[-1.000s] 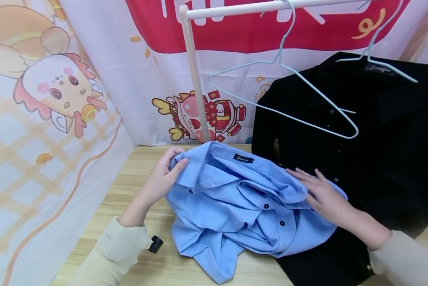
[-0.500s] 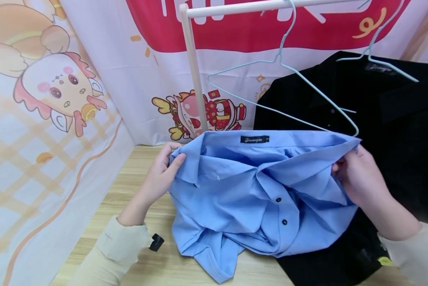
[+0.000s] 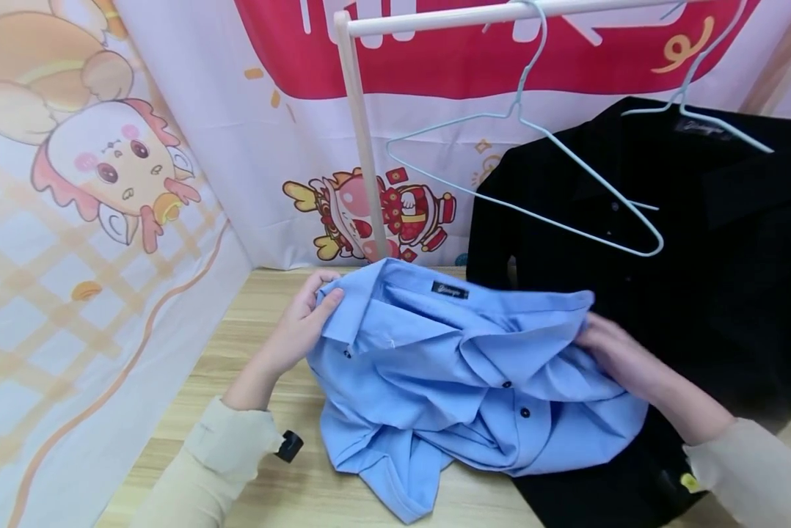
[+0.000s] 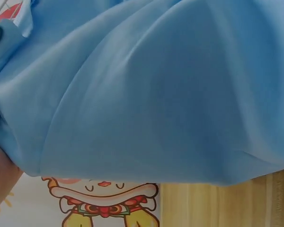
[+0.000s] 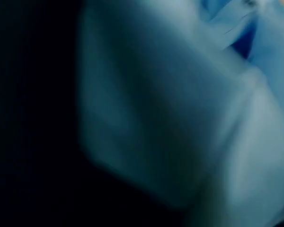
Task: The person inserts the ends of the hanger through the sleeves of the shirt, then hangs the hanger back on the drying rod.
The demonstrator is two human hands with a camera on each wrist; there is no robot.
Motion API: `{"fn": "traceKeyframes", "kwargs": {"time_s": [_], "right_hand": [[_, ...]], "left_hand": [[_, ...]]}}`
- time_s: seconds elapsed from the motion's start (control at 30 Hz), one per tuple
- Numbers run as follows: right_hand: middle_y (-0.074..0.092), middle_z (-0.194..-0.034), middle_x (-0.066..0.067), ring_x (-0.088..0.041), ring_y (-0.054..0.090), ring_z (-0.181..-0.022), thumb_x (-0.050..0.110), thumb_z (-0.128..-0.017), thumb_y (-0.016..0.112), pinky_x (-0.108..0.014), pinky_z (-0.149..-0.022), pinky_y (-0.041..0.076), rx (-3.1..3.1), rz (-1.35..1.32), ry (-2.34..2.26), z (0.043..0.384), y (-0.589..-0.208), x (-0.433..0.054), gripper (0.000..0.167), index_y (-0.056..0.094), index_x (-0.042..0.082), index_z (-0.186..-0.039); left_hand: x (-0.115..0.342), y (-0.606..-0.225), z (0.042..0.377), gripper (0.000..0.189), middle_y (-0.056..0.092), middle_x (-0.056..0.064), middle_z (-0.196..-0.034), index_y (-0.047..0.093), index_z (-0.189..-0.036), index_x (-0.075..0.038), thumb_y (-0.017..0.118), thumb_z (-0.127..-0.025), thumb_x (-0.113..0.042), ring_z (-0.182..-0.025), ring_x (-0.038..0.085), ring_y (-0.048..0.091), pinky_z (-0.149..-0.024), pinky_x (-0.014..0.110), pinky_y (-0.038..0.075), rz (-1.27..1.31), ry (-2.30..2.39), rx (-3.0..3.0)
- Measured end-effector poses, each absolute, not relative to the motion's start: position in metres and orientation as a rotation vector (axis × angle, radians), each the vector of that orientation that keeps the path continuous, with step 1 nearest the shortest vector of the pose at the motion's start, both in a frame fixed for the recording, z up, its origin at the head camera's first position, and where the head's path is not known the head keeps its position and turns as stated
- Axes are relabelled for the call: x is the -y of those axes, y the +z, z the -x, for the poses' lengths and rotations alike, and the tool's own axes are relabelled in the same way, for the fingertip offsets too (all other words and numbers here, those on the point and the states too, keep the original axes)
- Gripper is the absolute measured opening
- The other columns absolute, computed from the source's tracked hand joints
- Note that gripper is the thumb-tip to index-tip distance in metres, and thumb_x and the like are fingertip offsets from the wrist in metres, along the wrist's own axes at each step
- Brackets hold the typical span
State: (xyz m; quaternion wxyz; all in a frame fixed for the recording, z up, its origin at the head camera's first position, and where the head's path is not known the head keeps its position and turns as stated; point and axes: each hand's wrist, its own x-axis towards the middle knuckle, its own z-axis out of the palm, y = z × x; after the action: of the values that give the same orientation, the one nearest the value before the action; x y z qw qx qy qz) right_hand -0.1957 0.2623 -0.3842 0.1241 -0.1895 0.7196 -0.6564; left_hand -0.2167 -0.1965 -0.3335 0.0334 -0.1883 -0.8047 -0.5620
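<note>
A blue button-up shirt [image 3: 435,381] lies bunched on the table, its collar raised and its dark neck label facing up. At the collar's left end, my left hand [image 3: 303,323] pinches the fabric, thumb in front and fingers behind. My right hand [image 3: 616,356] holds the collar's right side, with its fingertips hidden by the cloth. The shirt's cloth [image 4: 156,104] fills most of the left wrist view, where only an edge of the hand [image 4: 2,175] shows. In the right wrist view the blue cloth [image 5: 156,104] is blurred and dark.
Above the shirt, a bare pale-green wire hanger [image 3: 521,213] hangs from a white rail [image 3: 435,20]. A black shirt [image 3: 699,257] on another hanger [image 3: 682,103] hangs at the right, reaching down beneath the blue one. Printed cloth [image 3: 191,44] walls the wooden table [image 3: 237,330] at left and back.
My right hand first went right, drawing the collar wide and straight, then came back left and lower, so the collar sags again. My left hand keeps its hold in nearly the same place.
</note>
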Motion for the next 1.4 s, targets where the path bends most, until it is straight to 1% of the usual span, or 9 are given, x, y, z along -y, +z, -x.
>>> {"fn": "traceKeyframes", "kwargs": {"time_s": [0.1, 0.17, 0.37, 0.57, 0.77, 0.87, 1.13, 1.3, 1.4], "right_hand": [[0.038, -0.151, -0.027, -0.047, 0.037, -0.138, 0.021, -0.101, 0.059, -0.059, -0.111, 0.034, -2.211, 0.604, -1.457, 0.194, -0.391, -0.261, 0.067, 0.027, -0.003, -0.155], [0.038, -0.150, -0.028, -0.052, 0.037, -0.136, 0.027, -0.096, 0.071, -0.068, -0.108, 0.032, -2.282, 0.638, -1.303, 0.193, -0.393, -0.256, 0.081, 0.025, -0.004, -0.155], [0.049, -0.148, -0.019, -0.042, 0.047, -0.133, 0.012, -0.092, 0.077, -0.065, -0.108, 0.032, -2.458, 0.800, -1.403, 0.198, -0.391, -0.240, 0.092, 0.020, 0.010, -0.163], [0.062, -0.134, -0.003, -0.007, 0.058, -0.117, 0.005, -0.098, 0.069, -0.017, -0.095, 0.044, -2.660, 0.734, -1.535, 0.193, -0.372, -0.245, 0.049, 0.055, 0.009, -0.145], [0.061, -0.121, 0.008, -0.006, 0.058, -0.109, -0.007, -0.097, 0.063, -0.014, -0.090, 0.044, -2.696, 0.789, -1.686, 0.189, -0.361, -0.255, 0.030, 0.063, 0.006, -0.125], [0.062, -0.118, 0.004, -0.010, 0.059, -0.104, -0.019, -0.093, 0.057, -0.015, -0.088, 0.046, -2.601, 0.945, -1.829, 0.186, -0.356, -0.260, 0.035, 0.063, 0.002, -0.121], [0.064, -0.117, -0.003, -0.015, 0.055, -0.103, -0.034, -0.076, 0.047, -0.017, -0.091, 0.043, -2.458, 1.499, -1.950, 0.186, -0.343, -0.272, 0.045, 0.066, -0.004, -0.103], [0.065, -0.112, -0.002, -0.008, 0.057, -0.099, -0.004, -0.095, 0.055, -0.014, -0.090, 0.042, -2.758, 1.761, -1.826, 0.188, -0.339, -0.269, 0.011, 0.065, -0.008, -0.093], [0.067, -0.106, -0.006, -0.006, 0.058, -0.101, 0.020, -0.104, 0.059, -0.015, -0.091, 0.043, -2.930, 1.794, -1.875, 0.187, -0.335, -0.264, 0.035, 0.064, -0.009, -0.087]], "left_hand": [[0.196, -0.332, 0.216, 0.022, 0.054, 0.016, -0.125, 0.049, -0.125, 0.004, 0.044, -0.111, -0.012, -0.110, 0.024, 0.050, -0.093, 0.029, 0.042, 0.625, -1.730, 2.464], [0.196, -0.332, 0.216, 0.023, 0.053, 0.016, -0.130, 0.050, -0.126, 0.003, 0.045, -0.110, -0.012, -0.115, 0.024, 0.049, -0.098, 0.030, 0.040, 0.653, -1.710, 2.474], [0.199, -0.335, 0.217, 0.050, 0.043, 0.013, -0.152, 0.045, -0.145, -0.008, 0.066, -0.101, -0.016, -0.134, 0.032, 0.043, -0.111, 0.055, 0.033, 0.648, -1.634, 2.604], [0.196, -0.340, 0.216, 0.084, 0.038, 0.009, -0.159, 0.041, -0.155, -0.019, 0.086, -0.085, -0.031, -0.147, 0.034, 0.031, -0.115, 0.064, 0.026, 0.679, -1.384, 2.800], [0.183, -0.347, 0.210, 0.093, 0.044, 0.015, -0.146, 0.045, -0.154, -0.025, 0.089, -0.075, -0.052, -0.134, 0.037, 0.046, -0.105, 0.064, 0.041, 0.563, -1.035, 3.003], [0.179, -0.347, 0.209, 0.084, 0.048, 0.016, -0.141, 0.046, -0.155, -0.024, 0.083, -0.083, -0.046, -0.127, 0.038, 0.051, -0.101, 0.063, 0.045, 0.572, -0.953, 3.011], [0.181, -0.345, 0.212, 0.039, 0.061, 0.022, -0.134, 0.064, -0.133, 0.004, 0.050, -0.101, -0.012, -0.128, 0.040, 0.055, -0.109, 0.056, 0.041, 0.432, -1.126, 2.777], [0.181, -0.335, 0.213, 0.029, 0.057, 0.014, -0.138, 0.074, -0.124, -0.008, 0.059, -0.100, -0.009, -0.112, 0.033, 0.060, -0.088, 0.054, 0.048, 0.327, -0.919, 2.512], [0.182, -0.325, 0.213, 0.030, 0.057, 0.016, -0.130, 0.076, -0.122, -0.013, 0.060, -0.098, -0.005, -0.099, 0.032, 0.060, -0.073, 0.048, 0.046, 0.341, -0.770, 2.333]]}}
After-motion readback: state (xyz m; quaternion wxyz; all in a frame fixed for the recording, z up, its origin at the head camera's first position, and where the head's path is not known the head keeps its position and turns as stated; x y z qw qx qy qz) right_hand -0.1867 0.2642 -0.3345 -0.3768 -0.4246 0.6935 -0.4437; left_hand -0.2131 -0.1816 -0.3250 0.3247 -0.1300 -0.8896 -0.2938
